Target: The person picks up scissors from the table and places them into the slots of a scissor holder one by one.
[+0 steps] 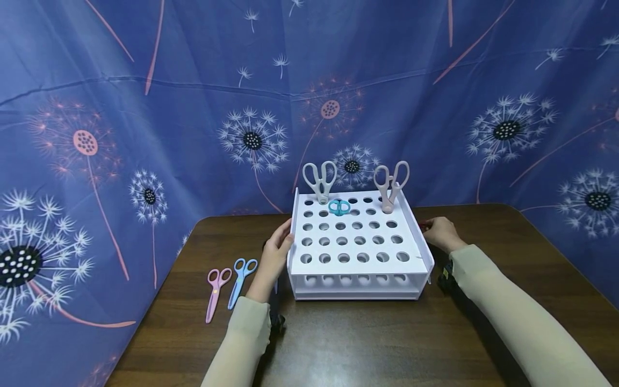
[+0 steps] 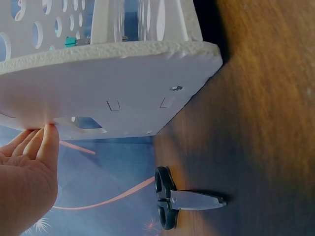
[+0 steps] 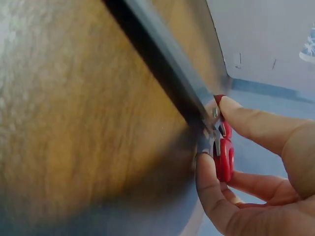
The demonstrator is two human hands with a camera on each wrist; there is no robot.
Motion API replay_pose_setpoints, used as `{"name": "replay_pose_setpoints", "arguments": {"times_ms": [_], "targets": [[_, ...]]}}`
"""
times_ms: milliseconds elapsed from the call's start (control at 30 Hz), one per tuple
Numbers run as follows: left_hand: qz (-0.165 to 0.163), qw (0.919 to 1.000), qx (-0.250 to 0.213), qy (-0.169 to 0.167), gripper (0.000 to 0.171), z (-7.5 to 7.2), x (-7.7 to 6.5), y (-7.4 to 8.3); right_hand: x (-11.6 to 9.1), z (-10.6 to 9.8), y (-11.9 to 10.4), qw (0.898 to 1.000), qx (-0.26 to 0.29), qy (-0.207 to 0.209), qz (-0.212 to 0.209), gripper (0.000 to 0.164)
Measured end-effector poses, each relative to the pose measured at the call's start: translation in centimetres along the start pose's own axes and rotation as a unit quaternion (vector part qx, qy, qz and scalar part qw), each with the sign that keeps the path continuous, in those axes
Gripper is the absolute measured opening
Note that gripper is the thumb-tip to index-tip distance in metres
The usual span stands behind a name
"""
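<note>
Brown wood-grain counter (image 1: 358, 349) spreads beneath everything, and on it stands a white rack (image 1: 350, 270), its rows of holes facing up. Next in size come the hands: the right hand (image 1: 441, 232) is off the rack's right wall, while the left hand (image 1: 274, 258) touches the left wall with straightened fingers. Between the thumb and fingers of the right hand are red-handled scissors (image 3: 193, 91), pinched about the pivot, just right of the rack; this hand is therefore the nearer one, the left being a whole rack's width away. Judging by the right wrist view, their long axis runs from the handles back toward the near side, low along the counter rather than upright; whether the blades touch the wood, I cannot tell. What counts is that the holes lie to the left of the scissors and higher, beyond the right wall. Black-handled scissors (image 2: 184, 199), blue scissors (image 1: 236, 290) and pink scissors (image 1: 214, 294) lie left of the rack; beige scissors (image 1: 387, 200), pale green scissors (image 1: 323, 196) and, smallest, teal scissors (image 1: 339, 207) sit in its far rows.
</note>
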State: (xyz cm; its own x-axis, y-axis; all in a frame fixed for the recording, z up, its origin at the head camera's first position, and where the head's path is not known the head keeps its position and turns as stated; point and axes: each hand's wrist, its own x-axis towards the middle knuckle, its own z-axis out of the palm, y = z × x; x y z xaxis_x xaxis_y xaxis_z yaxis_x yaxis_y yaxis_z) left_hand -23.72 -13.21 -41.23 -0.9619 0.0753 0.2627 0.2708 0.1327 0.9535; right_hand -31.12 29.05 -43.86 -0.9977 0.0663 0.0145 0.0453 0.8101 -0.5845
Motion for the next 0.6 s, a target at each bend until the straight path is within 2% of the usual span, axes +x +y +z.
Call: {"name": "replay_pose_setpoints", "arguments": {"times_ms": [133,233,333,467,600], "targets": [[-0.001,0.9999,-0.007,-0.008,0.046,0.0,-0.6,1.6,0.1,-0.4,0.5,0.998,0.054,-0.003,0.027,0.045],[-0.001,1.0,-0.003,-0.007,0.045,0.1,-0.9,2.2,0.2,-0.6,1.0,0.992,0.114,-0.008,0.053,0.043],[-0.001,1.0,-0.002,0.0,0.045,0.2,-0.6,1.3,0.2,-0.7,1.3,0.986,0.153,0.0,0.068,0.038],[0.004,0.9999,0.003,0.009,0.045,0.2,-0.2,0.0,-0.1,-0.9,1.3,0.985,0.15,0.03,0.084,0.032],[0.013,0.9998,0.004,0.012,0.045,0.2,-0.2,-0.3,-0.4,-1.3,1.1,0.98,0.167,0.044,0.102,0.03]]}}
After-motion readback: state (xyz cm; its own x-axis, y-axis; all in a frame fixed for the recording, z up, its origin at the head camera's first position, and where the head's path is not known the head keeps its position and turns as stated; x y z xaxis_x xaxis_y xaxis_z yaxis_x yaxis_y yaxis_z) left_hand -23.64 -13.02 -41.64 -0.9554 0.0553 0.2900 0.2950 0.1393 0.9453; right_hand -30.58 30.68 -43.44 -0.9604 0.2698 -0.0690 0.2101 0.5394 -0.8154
